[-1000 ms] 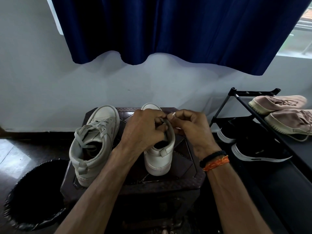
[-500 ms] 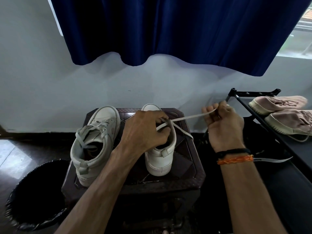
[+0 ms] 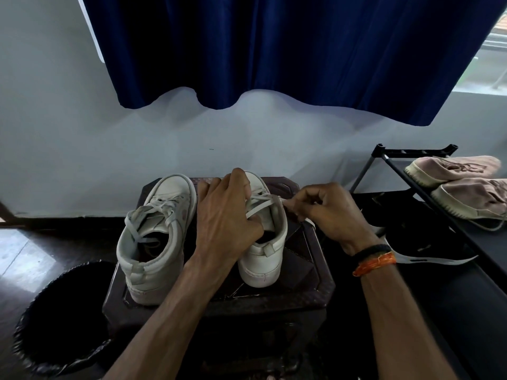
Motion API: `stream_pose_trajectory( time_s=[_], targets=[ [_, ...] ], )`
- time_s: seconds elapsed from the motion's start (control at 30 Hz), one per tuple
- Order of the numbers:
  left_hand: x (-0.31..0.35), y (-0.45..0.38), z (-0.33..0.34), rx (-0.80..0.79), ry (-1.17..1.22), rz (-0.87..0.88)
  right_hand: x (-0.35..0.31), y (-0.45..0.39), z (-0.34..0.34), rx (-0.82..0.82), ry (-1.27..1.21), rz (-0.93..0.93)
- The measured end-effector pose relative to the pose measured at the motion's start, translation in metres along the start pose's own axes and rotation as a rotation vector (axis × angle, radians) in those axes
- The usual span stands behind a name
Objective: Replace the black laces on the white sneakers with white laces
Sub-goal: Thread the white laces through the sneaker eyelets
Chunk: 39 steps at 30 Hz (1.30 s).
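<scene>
Two white sneakers stand heel-toward-me on a dark stool (image 3: 310, 292). The left sneaker (image 3: 156, 242) is laced with a white lace. My left hand (image 3: 227, 218) lies over the right sneaker (image 3: 263, 259), its fingers curled round the tongue and upper. A white lace (image 3: 260, 205) crosses this shoe's eyelets. My right hand (image 3: 326, 212) is just right of the shoe and pinches the lace's free end between thumb and fingers. No black lace is visible.
A black bin (image 3: 63, 319) sits on the floor at lower left. A black shoe rack (image 3: 411, 171) on the right holds pink shoes (image 3: 452, 171) and black shoes (image 3: 428, 242). A blue curtain (image 3: 274, 50) hangs on the wall behind.
My right hand pulled the lace out far to the right, then came back close to the right sneaker. My left hand slid forward over the shoe's front.
</scene>
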<state>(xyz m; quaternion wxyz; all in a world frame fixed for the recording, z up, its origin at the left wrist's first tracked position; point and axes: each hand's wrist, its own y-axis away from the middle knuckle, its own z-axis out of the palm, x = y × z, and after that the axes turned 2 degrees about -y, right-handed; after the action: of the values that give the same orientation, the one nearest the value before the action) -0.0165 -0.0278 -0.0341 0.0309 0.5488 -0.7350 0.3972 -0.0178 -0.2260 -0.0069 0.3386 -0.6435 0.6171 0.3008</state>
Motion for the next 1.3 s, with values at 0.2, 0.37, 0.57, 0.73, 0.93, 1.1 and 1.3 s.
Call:
stream_pose_trajectory(
  time_s=[0.2, 0.37, 0.57, 0.73, 0.93, 1.1, 1.3],
  targets=[
    [0.0, 0.002, 0.001, 0.036, 0.048, -0.037, 0.036, -0.001, -0.025, 0.209, 0.396, 0.395],
    [-0.001, 0.002, 0.0, 0.021, 0.067, -0.025, 0.036, 0.002, -0.024, 0.128, 0.271, 0.232],
    [0.002, -0.019, -0.015, 0.013, 0.148, 0.017, -0.001, 0.003, -0.011, -0.06, -0.087, -0.111],
    [0.007, -0.038, -0.024, 0.194, -0.017, 0.007, -0.001, 0.001, -0.001, -0.078, -0.071, -0.118],
    [0.016, -0.045, -0.021, 0.05, 0.261, -0.253, 0.001, -0.001, 0.009, -0.137, -0.26, -0.017],
    [0.012, -0.036, -0.009, -0.162, 0.288, -0.045, 0.0, -0.003, 0.006, -0.096, -0.411, 0.147],
    [0.0, -0.03, 0.0, -0.207, 0.159, 0.029, 0.001, -0.004, 0.009, -0.035, -0.492, 0.237]
  ],
)
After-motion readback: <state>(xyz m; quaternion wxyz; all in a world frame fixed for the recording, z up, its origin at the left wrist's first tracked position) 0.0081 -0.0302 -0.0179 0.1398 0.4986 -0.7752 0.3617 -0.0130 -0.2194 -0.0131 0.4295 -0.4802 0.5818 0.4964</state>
